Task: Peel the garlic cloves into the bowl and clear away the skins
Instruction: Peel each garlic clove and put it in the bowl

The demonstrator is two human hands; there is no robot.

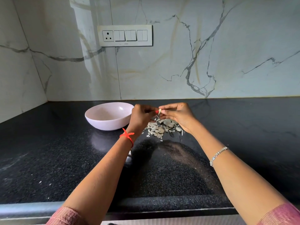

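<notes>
Garlic clove (159, 111) is held up between both hands, above the middle of the black counter (48, 159). The left hand (141, 118) curls its fingertips onto the clove's left side. The right hand (178, 117) pinches it from the other side with thumb and forefinger. At six o'clock from the clove, a loose heap of skins (162, 127) lies on the counter. The pink bowl (103, 122) stands at nine o'clock, just beside the left hand and short of the marble back wall. Dark counter stretches wide toward three o'clock and down to the front edge at six.
</notes>
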